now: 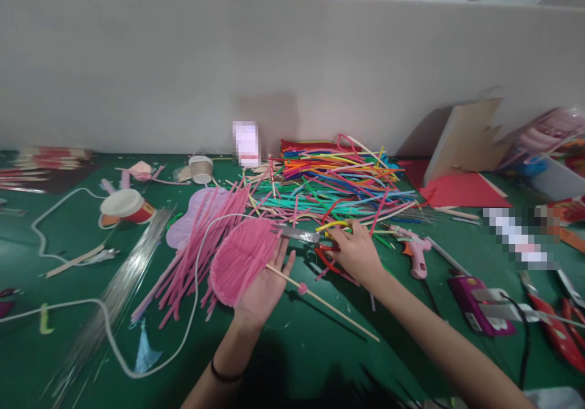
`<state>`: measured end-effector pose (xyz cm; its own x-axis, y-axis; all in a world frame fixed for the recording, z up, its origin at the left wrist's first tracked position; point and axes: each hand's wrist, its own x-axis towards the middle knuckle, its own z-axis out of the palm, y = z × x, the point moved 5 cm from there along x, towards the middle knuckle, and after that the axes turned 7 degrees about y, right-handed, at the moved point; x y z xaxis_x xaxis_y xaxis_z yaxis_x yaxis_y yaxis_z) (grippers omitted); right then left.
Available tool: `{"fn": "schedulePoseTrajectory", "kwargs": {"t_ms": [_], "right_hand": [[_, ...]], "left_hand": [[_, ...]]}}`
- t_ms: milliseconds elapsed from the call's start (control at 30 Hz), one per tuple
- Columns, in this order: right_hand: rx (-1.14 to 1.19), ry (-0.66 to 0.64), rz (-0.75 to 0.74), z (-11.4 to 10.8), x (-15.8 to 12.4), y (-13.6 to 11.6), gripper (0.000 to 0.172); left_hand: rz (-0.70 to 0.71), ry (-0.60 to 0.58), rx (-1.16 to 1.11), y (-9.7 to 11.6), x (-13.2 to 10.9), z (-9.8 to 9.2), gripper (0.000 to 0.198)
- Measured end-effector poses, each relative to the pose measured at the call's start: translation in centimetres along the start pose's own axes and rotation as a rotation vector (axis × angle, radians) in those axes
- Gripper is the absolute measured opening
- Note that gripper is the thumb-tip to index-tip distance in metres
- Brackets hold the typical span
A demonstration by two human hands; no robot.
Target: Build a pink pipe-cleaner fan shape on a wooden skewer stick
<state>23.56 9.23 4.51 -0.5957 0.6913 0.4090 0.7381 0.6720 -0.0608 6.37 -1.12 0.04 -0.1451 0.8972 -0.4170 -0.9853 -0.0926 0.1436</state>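
My left hand (267, 284) lies palm up and holds a pink fan-shaped piece (240, 258) made of pipe cleaners on a thin wooden stick (329, 305). The stick crosses my palm and points down to the right. My right hand (354, 252) rests on the green table, fingers closed around the red and yellow handles of a pair of scissors (304, 236). The metal blades point left toward the fan's upper edge. A pile of loose pink pipe cleaners (196, 253) lies just left of the fan.
A heap of coloured pipe cleaners (329, 180) lies behind my hands. A pink glue gun (415, 256) sits to the right, with a purple device (475, 305) and red tools (555, 330) beyond. A paper cup (125, 206), white cord (109, 330) and wire bundle (123, 275) lie left.
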Motion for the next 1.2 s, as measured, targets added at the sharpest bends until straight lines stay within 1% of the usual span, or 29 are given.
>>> {"fn": "schedulePoseTrajectory", "kwargs": {"t_ms": [133,267,433,600,733,867,933,1067,1133,1200], "right_hand": [[0.026,-0.048,0.001,-0.1,0.2,0.0,0.03],[0.005,-0.087,0.002,-0.1,0.4,0.0,0.029],[-0.031,-0.121,-0.02,-0.4,0.7,-0.1,0.025],[-0.074,-0.151,-0.031,-0.7,0.9,-0.1,0.025],[-0.103,-0.214,-0.043,-0.1,0.7,-0.1,0.026],[-0.1,-0.291,-0.077,0.2,0.3,-0.4,0.023],[-0.098,-0.322,-0.028,0.0,0.3,-0.2,0.022],[-0.113,-0.345,0.195,-0.5,0.3,1.0,0.028],[-0.116,-0.336,0.212,-0.4,0.2,1.2,0.031],[-0.109,-0.349,0.179,-0.2,0.1,1.1,0.031]], "left_hand": [[0.0,-0.004,0.002,0.1,0.1,-0.2,0.051],[0.001,-0.013,0.0,0.2,0.1,-0.2,0.051],[0.012,-0.011,-0.007,0.3,0.0,0.1,0.054],[0.015,0.008,-0.017,0.4,-0.2,0.5,0.055],[0.02,-0.007,0.002,0.4,-0.3,0.9,0.055],[0.02,-0.047,0.023,0.5,-0.4,1.1,0.054],[0.003,-0.081,0.028,0.5,-0.4,1.2,0.054],[-0.026,-0.121,0.035,0.6,-0.6,1.4,0.055],[-0.034,-0.129,0.032,0.6,-0.7,1.4,0.056],[-0.048,-0.135,0.021,0.6,-0.7,1.4,0.058]]}}
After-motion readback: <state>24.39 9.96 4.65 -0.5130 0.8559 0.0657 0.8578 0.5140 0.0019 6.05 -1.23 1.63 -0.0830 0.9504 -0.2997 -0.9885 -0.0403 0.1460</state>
